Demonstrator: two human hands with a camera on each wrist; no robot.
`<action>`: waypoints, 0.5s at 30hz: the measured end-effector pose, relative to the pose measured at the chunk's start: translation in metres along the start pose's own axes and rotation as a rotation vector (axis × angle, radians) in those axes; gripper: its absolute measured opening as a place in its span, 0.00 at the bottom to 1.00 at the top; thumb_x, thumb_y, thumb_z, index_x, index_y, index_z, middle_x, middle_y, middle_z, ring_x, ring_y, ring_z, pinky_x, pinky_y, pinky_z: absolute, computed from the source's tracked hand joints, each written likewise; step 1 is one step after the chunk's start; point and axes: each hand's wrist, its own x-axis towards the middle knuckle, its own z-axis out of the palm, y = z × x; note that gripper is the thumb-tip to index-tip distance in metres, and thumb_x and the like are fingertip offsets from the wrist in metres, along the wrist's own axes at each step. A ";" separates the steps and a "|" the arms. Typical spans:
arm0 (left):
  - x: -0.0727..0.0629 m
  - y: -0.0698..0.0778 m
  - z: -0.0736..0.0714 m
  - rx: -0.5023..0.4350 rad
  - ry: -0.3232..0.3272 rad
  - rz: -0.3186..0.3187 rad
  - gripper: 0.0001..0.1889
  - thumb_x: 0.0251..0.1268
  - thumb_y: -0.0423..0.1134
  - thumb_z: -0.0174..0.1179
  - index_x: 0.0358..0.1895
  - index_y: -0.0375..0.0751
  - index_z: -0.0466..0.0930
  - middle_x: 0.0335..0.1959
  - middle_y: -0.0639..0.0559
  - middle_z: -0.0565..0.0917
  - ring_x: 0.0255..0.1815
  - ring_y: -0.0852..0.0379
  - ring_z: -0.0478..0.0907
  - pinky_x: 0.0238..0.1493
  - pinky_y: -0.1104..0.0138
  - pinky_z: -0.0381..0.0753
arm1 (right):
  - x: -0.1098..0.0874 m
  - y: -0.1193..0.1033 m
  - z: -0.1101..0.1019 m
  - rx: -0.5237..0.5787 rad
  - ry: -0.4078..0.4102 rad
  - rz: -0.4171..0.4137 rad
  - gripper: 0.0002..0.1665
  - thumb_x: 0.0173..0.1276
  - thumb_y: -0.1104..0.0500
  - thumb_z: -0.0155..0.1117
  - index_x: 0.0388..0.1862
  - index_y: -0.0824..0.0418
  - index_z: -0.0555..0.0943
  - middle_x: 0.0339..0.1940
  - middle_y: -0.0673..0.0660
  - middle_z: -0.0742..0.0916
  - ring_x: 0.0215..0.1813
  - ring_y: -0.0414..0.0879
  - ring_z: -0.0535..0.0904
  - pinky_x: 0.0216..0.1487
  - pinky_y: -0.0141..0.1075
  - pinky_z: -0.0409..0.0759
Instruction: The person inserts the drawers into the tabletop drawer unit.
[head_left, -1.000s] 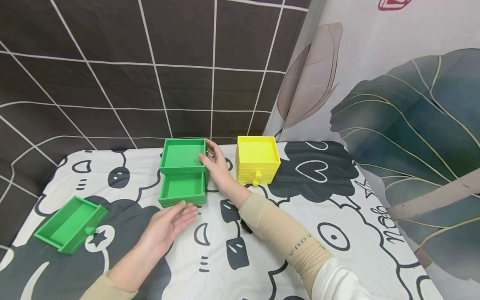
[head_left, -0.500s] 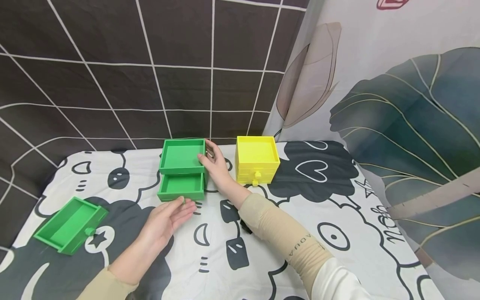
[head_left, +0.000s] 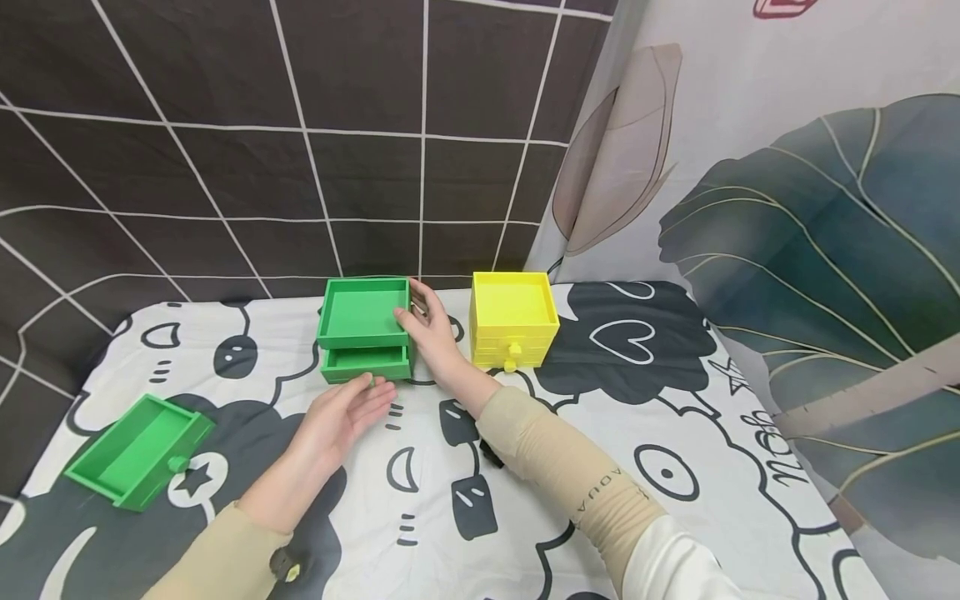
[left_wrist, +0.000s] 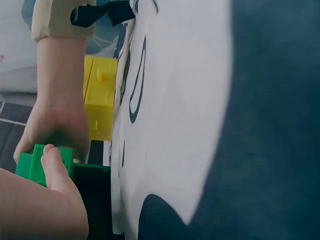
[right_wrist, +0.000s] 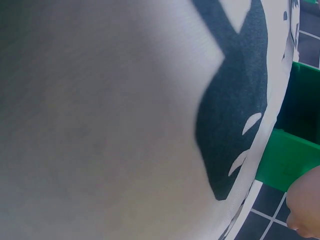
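Observation:
A small green drawer cabinet (head_left: pixel 366 310) with a shallow tray top stands at the back of the cloth. Its drawer (head_left: pixel 369 369) sticks out a short way below the tray top. My left hand (head_left: pixel 337 427) touches the drawer front with its thumb side, fingers extended. On the cabinet's right side, my right hand (head_left: pixel 433 332) grips the wall, thumb over the top rim. In the left wrist view the drawer front (left_wrist: pixel 38 162) lies by the left thumb, with a dark hollow beside it. The right wrist view shows the green cabinet wall (right_wrist: pixel 287 157) and a dark opening.
A loose green drawer (head_left: pixel 141 450) with a round knob lies at the left. To the right of the right hand stands a yellow drawer cabinet (head_left: pixel 515 312). A patterned black-and-white cloth (head_left: pixel 555 500) covers the surface, with a dark gridded sheet (head_left: pixel 360 183) hanging behind.
The green drawer has slid back into its cabinet most of the way, with my left hand moving forward against it. My right hand stays on the cabinet's side.

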 end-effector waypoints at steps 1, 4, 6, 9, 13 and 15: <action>0.002 0.001 0.001 -0.011 -0.001 -0.001 0.10 0.87 0.40 0.50 0.56 0.38 0.75 0.43 0.57 0.92 0.47 0.66 0.90 0.62 0.72 0.88 | 0.000 0.000 0.000 -0.001 0.000 0.000 0.39 0.79 0.61 0.57 0.85 0.62 0.59 0.84 0.65 0.68 0.86 0.58 0.63 0.90 0.46 0.61; 0.007 0.005 0.004 -0.045 0.002 -0.006 0.07 0.87 0.39 0.49 0.52 0.41 0.75 0.43 0.57 0.92 0.47 0.66 0.91 0.61 0.72 0.89 | 0.000 0.000 0.000 0.000 0.001 0.000 0.38 0.79 0.61 0.57 0.85 0.62 0.59 0.83 0.65 0.68 0.86 0.59 0.63 0.90 0.47 0.61; 0.009 0.007 0.005 -0.059 0.001 -0.014 0.08 0.87 0.39 0.48 0.52 0.40 0.74 0.42 0.57 0.92 0.47 0.66 0.91 0.61 0.73 0.88 | 0.000 0.000 0.000 -0.001 0.002 -0.003 0.38 0.79 0.61 0.57 0.85 0.63 0.59 0.83 0.65 0.68 0.86 0.59 0.63 0.90 0.47 0.61; 0.014 0.011 0.007 -0.071 0.008 -0.027 0.09 0.88 0.40 0.48 0.55 0.39 0.73 0.41 0.58 0.91 0.47 0.66 0.90 0.61 0.73 0.88 | 0.000 0.000 0.000 -0.001 0.000 -0.009 0.38 0.79 0.62 0.56 0.84 0.64 0.59 0.83 0.66 0.68 0.86 0.59 0.63 0.90 0.47 0.61; 0.020 0.015 0.007 -0.078 0.016 -0.038 0.11 0.88 0.41 0.47 0.58 0.38 0.69 0.42 0.58 0.90 0.47 0.66 0.90 0.64 0.73 0.87 | 0.000 -0.001 0.000 -0.002 0.000 -0.012 0.38 0.79 0.62 0.56 0.84 0.64 0.59 0.83 0.66 0.68 0.86 0.59 0.63 0.90 0.47 0.62; 0.023 0.015 0.007 -0.082 0.017 -0.040 0.11 0.88 0.42 0.47 0.59 0.38 0.69 0.42 0.57 0.89 0.47 0.65 0.90 0.64 0.72 0.87 | 0.000 -0.001 0.000 0.000 -0.002 -0.010 0.38 0.79 0.62 0.56 0.84 0.64 0.59 0.83 0.66 0.68 0.86 0.59 0.63 0.90 0.47 0.62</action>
